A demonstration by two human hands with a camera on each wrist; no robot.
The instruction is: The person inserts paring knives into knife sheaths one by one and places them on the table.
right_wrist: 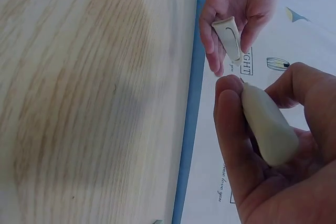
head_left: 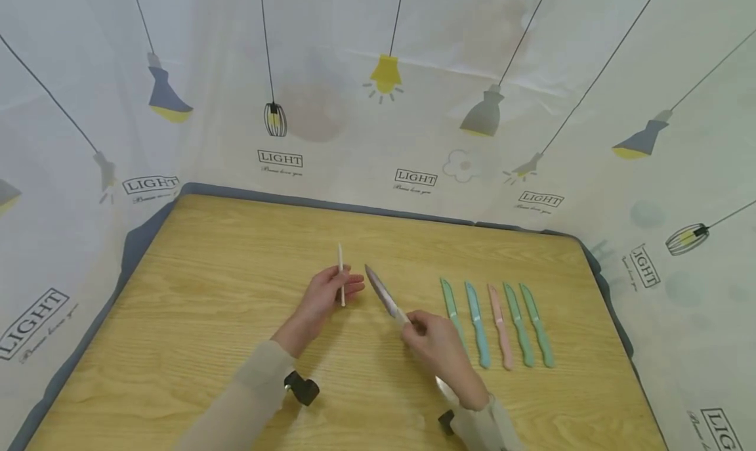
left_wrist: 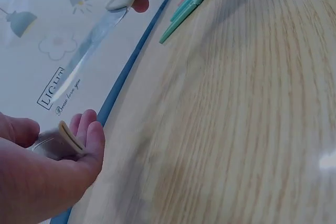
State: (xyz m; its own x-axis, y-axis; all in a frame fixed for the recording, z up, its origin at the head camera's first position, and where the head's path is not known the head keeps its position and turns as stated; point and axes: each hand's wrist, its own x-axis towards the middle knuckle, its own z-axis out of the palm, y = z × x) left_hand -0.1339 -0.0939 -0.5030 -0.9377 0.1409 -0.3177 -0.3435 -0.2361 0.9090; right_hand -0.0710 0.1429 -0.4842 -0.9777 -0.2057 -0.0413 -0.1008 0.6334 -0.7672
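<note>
My left hand [head_left: 321, 299] pinches a slim white knife sheath [head_left: 340, 277] between thumb and fingers, its other fingers extended. In the left wrist view, the sheath's open slotted end [left_wrist: 68, 137] faces the blade. A kitchen knife [head_left: 382, 293] with a bare silver blade is in my right hand [head_left: 440, 346], which grips its white handle [right_wrist: 268, 127]. The blade points up and left toward the left hand, with a gap between its tip and the sheath. Both hands are over the middle of the wooden table [head_left: 207, 293].
Right of the right hand lies a row of several coloured knives, side by side: a green one [head_left: 451, 303] partly behind that hand, a blue one [head_left: 477, 326], a pink one [head_left: 499, 326] and more green ones [head_left: 537, 326]. Lamp-printed curtains [head_left: 348, 142] surround the table's back and sides.
</note>
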